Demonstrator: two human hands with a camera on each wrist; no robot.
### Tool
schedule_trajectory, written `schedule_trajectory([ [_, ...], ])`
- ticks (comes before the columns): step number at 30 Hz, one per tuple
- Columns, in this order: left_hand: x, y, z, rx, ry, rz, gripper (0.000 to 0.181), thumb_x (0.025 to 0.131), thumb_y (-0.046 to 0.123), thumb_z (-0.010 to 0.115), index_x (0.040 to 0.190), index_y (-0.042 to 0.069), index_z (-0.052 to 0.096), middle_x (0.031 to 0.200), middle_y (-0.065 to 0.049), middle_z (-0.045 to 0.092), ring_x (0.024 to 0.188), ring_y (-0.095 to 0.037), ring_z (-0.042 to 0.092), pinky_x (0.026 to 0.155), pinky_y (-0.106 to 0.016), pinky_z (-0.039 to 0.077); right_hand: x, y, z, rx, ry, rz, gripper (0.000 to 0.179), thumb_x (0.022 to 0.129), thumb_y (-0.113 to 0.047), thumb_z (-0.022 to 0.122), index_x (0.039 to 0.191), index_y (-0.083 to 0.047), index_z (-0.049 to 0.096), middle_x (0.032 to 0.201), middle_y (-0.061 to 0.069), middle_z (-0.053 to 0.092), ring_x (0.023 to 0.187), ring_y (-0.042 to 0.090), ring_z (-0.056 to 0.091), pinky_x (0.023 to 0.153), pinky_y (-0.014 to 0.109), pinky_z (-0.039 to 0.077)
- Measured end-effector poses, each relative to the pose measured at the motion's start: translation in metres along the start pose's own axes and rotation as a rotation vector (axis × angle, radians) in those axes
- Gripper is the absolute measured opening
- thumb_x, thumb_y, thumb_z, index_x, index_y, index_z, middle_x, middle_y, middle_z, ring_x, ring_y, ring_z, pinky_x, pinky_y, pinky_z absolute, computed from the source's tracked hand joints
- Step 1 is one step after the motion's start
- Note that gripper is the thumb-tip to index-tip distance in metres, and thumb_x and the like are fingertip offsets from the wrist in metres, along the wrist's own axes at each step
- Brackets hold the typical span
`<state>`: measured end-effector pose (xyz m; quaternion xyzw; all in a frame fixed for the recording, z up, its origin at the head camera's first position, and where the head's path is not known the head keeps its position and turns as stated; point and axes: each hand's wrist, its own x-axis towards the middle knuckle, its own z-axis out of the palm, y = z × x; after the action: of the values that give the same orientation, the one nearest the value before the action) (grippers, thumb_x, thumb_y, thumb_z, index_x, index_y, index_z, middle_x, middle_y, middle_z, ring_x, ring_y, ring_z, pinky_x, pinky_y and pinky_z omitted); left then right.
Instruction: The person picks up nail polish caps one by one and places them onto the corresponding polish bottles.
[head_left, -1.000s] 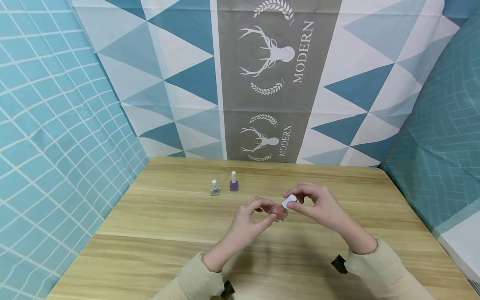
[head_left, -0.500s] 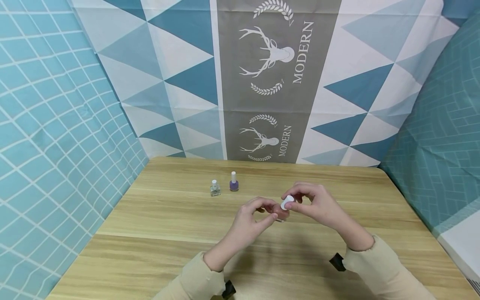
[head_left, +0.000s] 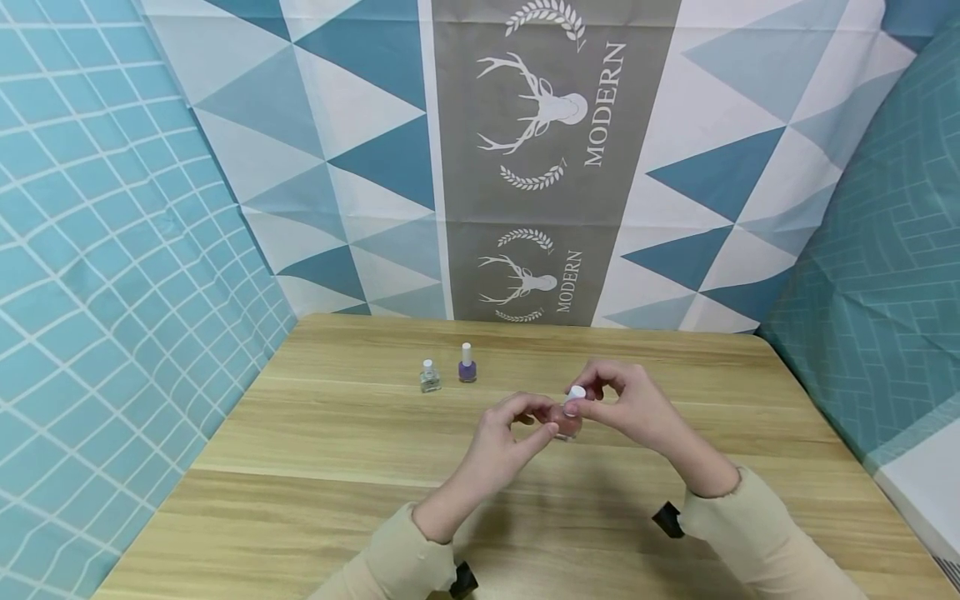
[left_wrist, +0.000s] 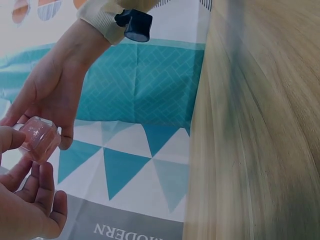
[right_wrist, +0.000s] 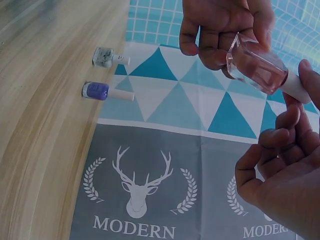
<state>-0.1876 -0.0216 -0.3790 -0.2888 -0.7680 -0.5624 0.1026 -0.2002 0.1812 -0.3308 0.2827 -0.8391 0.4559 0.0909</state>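
Above the table, a glass nail polish bottle (right_wrist: 259,67) of pinkish polish is held between both hands. My left hand (head_left: 501,439) pinches its glass body with thumb and fingers. The thumb and fingers of my right hand (head_left: 634,408) grip its white cap (right_wrist: 296,89), which sits against the bottle's neck. In the left wrist view the pink glass (left_wrist: 40,139) shows between the hands, while the cap is mostly hidden behind the fingers.
A clear nail polish bottle (head_left: 430,377) and a purple nail polish bottle (head_left: 467,369), both with white caps, stand upright on the wooden table (head_left: 337,442), back left of the hands. A patterned cloth (head_left: 517,192) hangs behind the table.
The right hand and the white cap have shifted slightly left, and the cap has tipped more upright over the bottle. The left hand has moved a little right with the bottle.
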Motion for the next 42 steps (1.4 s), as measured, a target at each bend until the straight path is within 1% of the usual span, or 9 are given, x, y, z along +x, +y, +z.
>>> schedule_trajectory([
  [7, 0.0, 0.034, -0.005, -0.042, 0.034, -0.037, 0.019, 0.085, 0.003, 0.067, 0.103, -0.001, 0.066, 0.097, -0.012, 0.069, 0.089, -0.027, 0.062, 0.082, -0.045, 0.05, 0.001, -0.003, 0.002, 0.024, 0.058, 0.044, 0.022, 0.075, -0.015, 0.079, 0.075, -0.016, 0.057, 0.068, -0.002, 0.049, 0.068, 0.012, 0.046, 0.056, 0.025, 0.036],
  [11, 0.0, 0.038, -0.004, -0.055, 0.055, -0.032, 0.018, 0.084, 0.002, 0.067, 0.102, 0.0, 0.066, 0.096, -0.011, 0.069, 0.089, -0.028, 0.062, 0.081, -0.044, 0.049, 0.002, -0.004, 0.004, 0.008, 0.088, 0.054, 0.026, 0.075, -0.017, 0.08, 0.073, -0.015, 0.054, 0.067, -0.002, 0.047, 0.068, 0.013, 0.046, 0.057, 0.025, 0.035],
  [18, 0.0, 0.037, -0.002, -0.068, 0.033, -0.061, 0.019, 0.085, 0.003, 0.066, 0.104, -0.001, 0.066, 0.097, -0.013, 0.068, 0.092, -0.028, 0.061, 0.083, -0.045, 0.049, 0.002, -0.004, 0.007, -0.048, 0.136, 0.057, 0.026, 0.073, -0.021, 0.082, 0.075, -0.015, 0.056, 0.067, -0.002, 0.05, 0.067, 0.016, 0.048, 0.057, 0.024, 0.038],
  [22, 0.001, 0.038, -0.002, -0.089, 0.022, -0.085, 0.021, 0.086, 0.004, 0.066, 0.105, -0.001, 0.065, 0.098, -0.012, 0.068, 0.092, -0.027, 0.061, 0.084, -0.045, 0.049, 0.002, -0.004, 0.006, -0.069, 0.129, -0.007, 0.014, 0.081, -0.016, 0.075, 0.092, -0.013, 0.066, 0.073, -0.004, 0.055, 0.069, 0.012, 0.049, 0.06, 0.023, 0.041],
  [25, 0.002, 0.038, -0.004, -0.099, 0.015, -0.108, 0.021, 0.086, 0.006, 0.066, 0.106, 0.0, 0.065, 0.098, -0.011, 0.068, 0.092, -0.024, 0.061, 0.084, -0.044, 0.049, 0.001, -0.002, 0.002, -0.024, 0.091, -0.094, 0.02, 0.089, -0.008, 0.062, 0.109, -0.011, 0.067, 0.087, -0.004, 0.062, 0.075, 0.013, 0.053, 0.066, 0.024, 0.044],
  [28, 0.002, 0.039, -0.005, -0.107, 0.008, -0.121, 0.02, 0.086, 0.006, 0.066, 0.106, 0.0, 0.065, 0.098, -0.012, 0.068, 0.091, -0.022, 0.06, 0.085, -0.045, 0.049, 0.001, -0.001, -0.002, 0.028, 0.037, -0.19, 0.027, 0.093, -0.002, 0.054, 0.117, -0.01, 0.064, 0.103, -0.002, 0.064, 0.085, 0.013, 0.055, 0.07, 0.026, 0.046],
  [33, 0.002, 0.04, -0.006, -0.11, -0.011, -0.127, 0.02, 0.086, 0.005, 0.066, 0.106, -0.001, 0.064, 0.097, -0.012, 0.068, 0.088, -0.019, 0.059, 0.085, -0.047, 0.049, 0.0, 0.0, -0.005, 0.054, -0.019, -0.289, 0.031, 0.093, 0.002, 0.052, 0.118, -0.008, 0.065, 0.102, -0.001, 0.062, 0.085, 0.011, 0.05, 0.065, 0.027, 0.042],
  [37, 0.002, 0.04, -0.007, -0.115, -0.026, -0.138, 0.021, 0.087, 0.006, 0.065, 0.107, 0.0, 0.064, 0.098, -0.012, 0.068, 0.088, -0.018, 0.059, 0.086, -0.045, 0.049, -0.001, 0.0, -0.005, 0.04, -0.014, -0.297, 0.028, 0.091, 0.003, 0.055, 0.114, -0.008, 0.068, 0.096, -0.002, 0.06, 0.078, 0.009, 0.046, 0.059, 0.025, 0.04],
  [42, 0.002, 0.04, -0.007, -0.136, -0.037, -0.146, 0.022, 0.087, 0.006, 0.065, 0.108, -0.001, 0.064, 0.099, -0.013, 0.067, 0.088, -0.019, 0.059, 0.086, -0.045, 0.049, -0.001, 0.001, -0.005, 0.021, 0.007, -0.301, 0.026, 0.088, 0.005, 0.058, 0.109, -0.006, 0.069, 0.094, -0.002, 0.061, 0.078, 0.009, 0.047, 0.061, 0.025, 0.04],
])
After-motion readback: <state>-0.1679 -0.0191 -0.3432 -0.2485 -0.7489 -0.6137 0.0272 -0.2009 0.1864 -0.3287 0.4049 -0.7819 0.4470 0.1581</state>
